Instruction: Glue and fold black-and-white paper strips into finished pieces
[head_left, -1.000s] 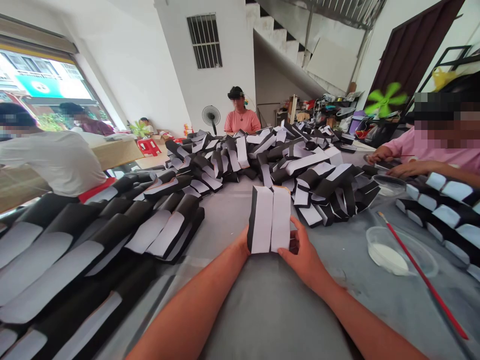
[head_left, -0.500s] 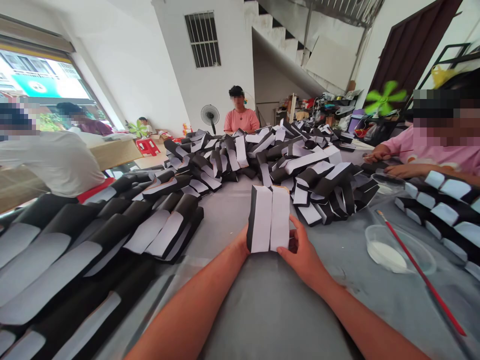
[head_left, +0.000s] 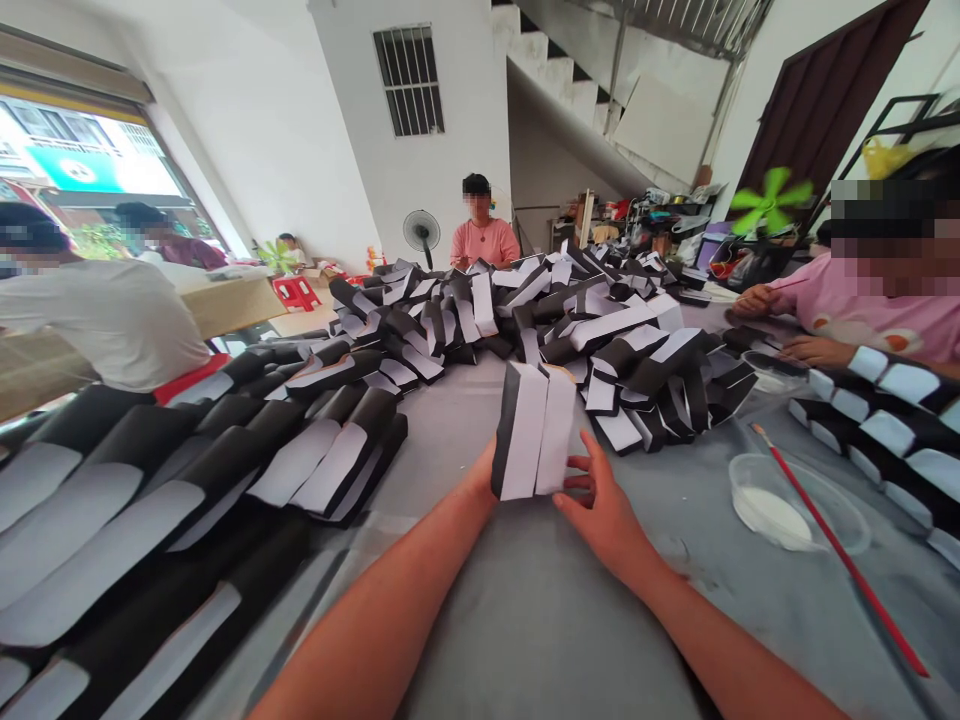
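Two white-faced, black-sided folded paper boxes stand upright side by side over the table, tilted slightly to the right. My left hand grips them from the left; its fingers are hidden behind the paper. Just off their lower right edge is my right hand, fingers apart and thumb pointing at the corner. Whether the thumb tip still touches the paper is hard to tell. Beyond them lies a large heap of similar black-and-white paper boxes.
Stacked paper boxes cover the left side. At right are a clear plastic bowl of white paste, a red-handled brush across its rim, and more stacked boxes. A co-worker in pink sits at right, another person behind the heap.
My right hand has opened and drawn slightly away from the paper boxes. The boxes have tilted a little to the right in my left hand.
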